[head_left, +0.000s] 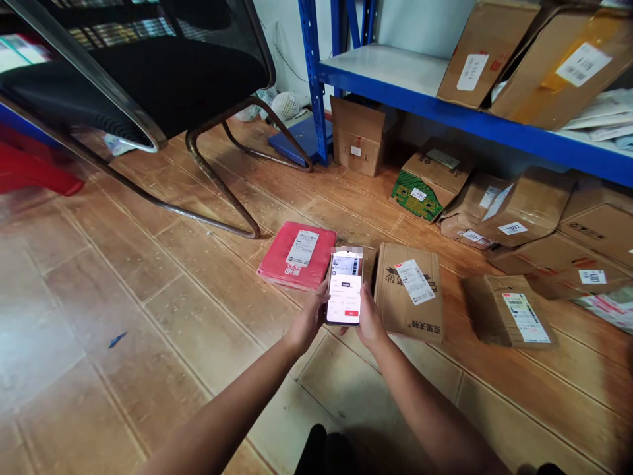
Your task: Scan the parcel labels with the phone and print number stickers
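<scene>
Between my hands is a smartphone (345,297), held upright with its lit screen facing me. The screen shows a label picture above a white panel with a red button. My left hand (307,322) grips the phone's left edge, and my right hand (370,320) grips its right edge. Just beyond the phone, a small brown box (369,267) is mostly hidden behind it. On the floor to the left lies a red parcel (277,254) with a white label. To the right a flat cardboard box (395,310) with a shipping label lies close to my right hand.
Another labelled box (487,310) lies further right on the tiled floor (198,343). Several numbered cartons (524,208) sit under a blue metal shelf (395,76), with more boxes on it. A black chair (148,86) with metal legs stands at upper left, near a red plastic object (39,165).
</scene>
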### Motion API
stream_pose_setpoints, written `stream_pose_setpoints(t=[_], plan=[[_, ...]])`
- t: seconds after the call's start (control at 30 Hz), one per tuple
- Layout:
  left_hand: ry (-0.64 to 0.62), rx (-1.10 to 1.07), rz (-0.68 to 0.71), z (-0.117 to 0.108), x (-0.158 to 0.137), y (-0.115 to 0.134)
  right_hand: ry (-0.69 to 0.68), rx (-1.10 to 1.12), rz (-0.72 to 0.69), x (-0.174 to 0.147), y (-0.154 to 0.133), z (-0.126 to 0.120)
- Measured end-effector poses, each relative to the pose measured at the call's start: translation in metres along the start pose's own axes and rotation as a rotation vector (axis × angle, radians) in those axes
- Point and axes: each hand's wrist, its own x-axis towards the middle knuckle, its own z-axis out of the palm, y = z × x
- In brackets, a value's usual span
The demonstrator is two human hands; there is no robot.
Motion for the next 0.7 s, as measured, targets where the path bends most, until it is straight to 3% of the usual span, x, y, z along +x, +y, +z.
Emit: stream_pose_setpoints(t=[0.27, 0.53, 0.7], plan=[[-0.001, 0.058, -0.013, 0.002, -0.003, 0.002, -0.015, -0.004, 0.016, -0.004, -0.007, -0.002], [0.045, 0.042, -0.070, 0.011, -0.021, 0.003, -0.332, -0.006, -0.008, -0.028, -0.026, -0.022], [0.036, 0.036, -0.085, 0.017, -0.030, 0.000, -0.377, -0.059, 0.011, -0.042, -0.035, -0.030]])
